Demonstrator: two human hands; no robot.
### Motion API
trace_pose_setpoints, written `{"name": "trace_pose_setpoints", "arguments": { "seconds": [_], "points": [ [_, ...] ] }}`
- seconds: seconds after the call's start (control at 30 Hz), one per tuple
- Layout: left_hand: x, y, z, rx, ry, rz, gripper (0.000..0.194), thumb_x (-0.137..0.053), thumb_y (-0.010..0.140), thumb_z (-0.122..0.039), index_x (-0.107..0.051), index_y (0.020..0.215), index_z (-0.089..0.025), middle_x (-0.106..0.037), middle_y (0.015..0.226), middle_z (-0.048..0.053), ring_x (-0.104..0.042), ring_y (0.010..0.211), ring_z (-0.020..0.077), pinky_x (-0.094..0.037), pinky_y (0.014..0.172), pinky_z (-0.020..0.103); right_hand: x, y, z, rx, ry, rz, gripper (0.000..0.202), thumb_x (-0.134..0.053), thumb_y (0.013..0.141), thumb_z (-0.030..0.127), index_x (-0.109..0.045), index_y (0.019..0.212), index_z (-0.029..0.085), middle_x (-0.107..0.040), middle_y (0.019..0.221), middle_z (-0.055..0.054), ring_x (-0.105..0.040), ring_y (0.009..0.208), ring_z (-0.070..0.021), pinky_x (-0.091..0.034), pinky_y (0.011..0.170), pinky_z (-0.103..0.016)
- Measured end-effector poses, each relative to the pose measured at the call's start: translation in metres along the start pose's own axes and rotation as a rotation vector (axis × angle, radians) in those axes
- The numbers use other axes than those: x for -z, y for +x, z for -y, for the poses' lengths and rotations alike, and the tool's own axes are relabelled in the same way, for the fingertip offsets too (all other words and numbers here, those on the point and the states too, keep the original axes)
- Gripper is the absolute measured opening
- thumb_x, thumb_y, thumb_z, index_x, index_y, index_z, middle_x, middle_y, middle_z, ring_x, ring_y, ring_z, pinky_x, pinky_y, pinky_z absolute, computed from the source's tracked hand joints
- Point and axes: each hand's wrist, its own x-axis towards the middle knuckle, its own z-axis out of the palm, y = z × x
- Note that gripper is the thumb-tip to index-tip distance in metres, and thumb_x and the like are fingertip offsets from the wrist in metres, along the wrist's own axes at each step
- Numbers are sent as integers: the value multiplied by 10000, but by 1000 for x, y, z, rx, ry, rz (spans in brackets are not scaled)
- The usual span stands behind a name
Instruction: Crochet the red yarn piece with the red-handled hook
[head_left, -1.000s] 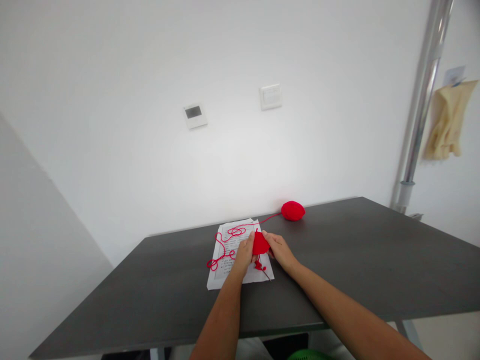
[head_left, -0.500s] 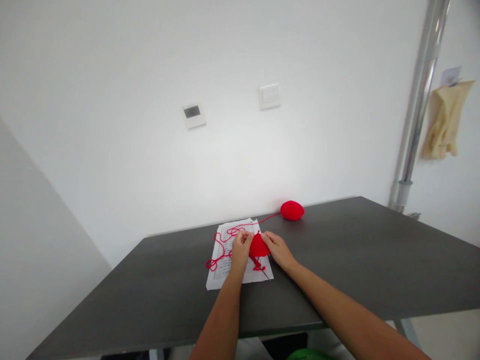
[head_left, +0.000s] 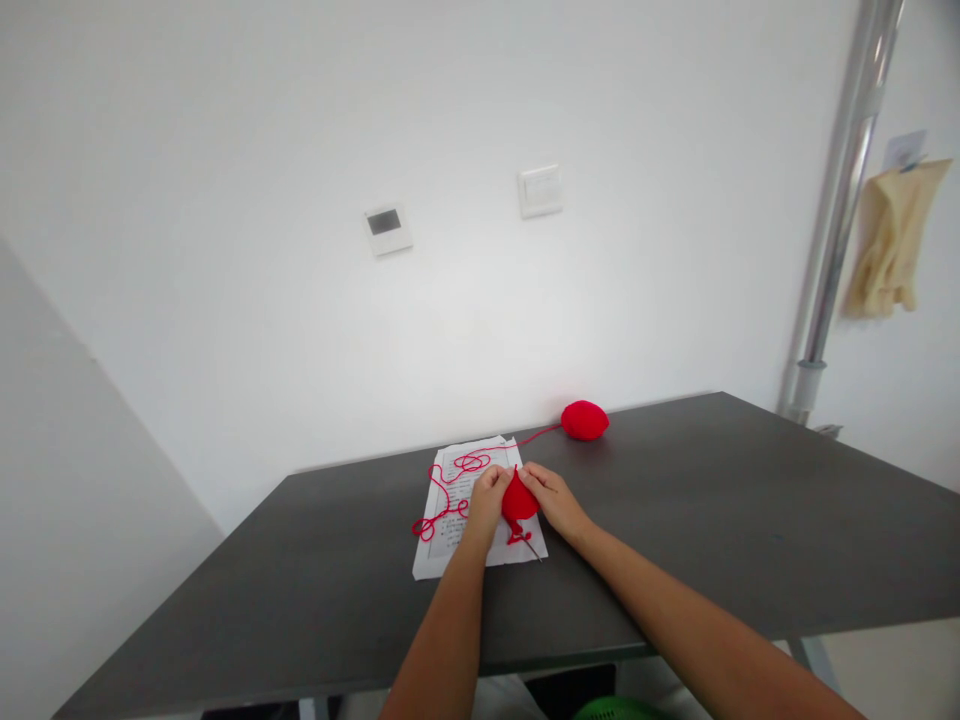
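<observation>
Between my hands is a small red knitted piece (head_left: 520, 500), gripped at its upper edges. My left hand (head_left: 489, 494) pinches its left side, and my right hand (head_left: 551, 494) pinches the upper right side. Below the piece, a thin needle or hook (head_left: 533, 549) lies on printed paper (head_left: 450, 552) beside a bunch of red yarn. Loose loops of red yarn (head_left: 472, 462) spread over the paper and lead to a red yarn ball (head_left: 585, 421) at the table's back edge.
The dark table (head_left: 675, 500) stands against a white wall with a thermostat (head_left: 388, 230) and a switch (head_left: 540, 191). At the right are a metal pole (head_left: 840, 240) and hanging pale gloves (head_left: 892, 240). Something green (head_left: 619, 709) shows below the table's front edge.
My left hand has moved slightly right, closer to my right hand, and the red piece between them has changed shape a little. The yarn ball and paper have stayed put.
</observation>
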Motion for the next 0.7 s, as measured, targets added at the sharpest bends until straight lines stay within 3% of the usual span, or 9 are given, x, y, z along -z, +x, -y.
{"name": "trace_pose_setpoints", "arguments": {
  "seconds": [0.17,0.3,0.4,0.57,0.7],
  "points": [
    [2,-1,0,10,-86,-34,412,-649,665,-510,-408,584,-186,-427,544,-54,-373,498,84,-300,496,224,0,-1,3,-16,10,0,392,-448,834,539,-423,629,205,-447,605,31,-417,583,-132,-355,581,-255],
    [5,-1,-1,-9,-146,-105,411,-656,668,-527,-443,610,-180,-456,546,-50,-397,494,85,-321,497,223,1,-2,-1,-98,-33,74,414,-460,821,556,-427,610,202,-427,542,44,-384,512,-116,-319,516,-246],
    [6,-1,-1,-4,-210,-134,397,-664,660,-527,-479,643,-176,-485,562,-46,-424,499,86,-353,514,227,1,-1,-3,-79,-65,61,411,-452,824,545,-417,599,203,-427,551,41,-392,531,-118,-321,531,-246],
    [4,-1,-3,-2,-245,-80,339,-679,660,-472,-541,682,-163,-536,605,-33,-459,529,90,-377,539,227,2,-1,1,-38,-115,-13,405,-440,834,520,-385,579,210,-409,553,37,-386,555,-126,-309,534,-246],
    [5,-2,-5,-34,-212,-70,276,-684,666,-403,-550,666,-162,-552,616,-30,-471,551,91,-376,554,221,1,-2,1,-74,-53,17,417,-493,807,551,-433,589,200,-433,547,37,-383,539,-117,-299,511,-237]
  ]
}}
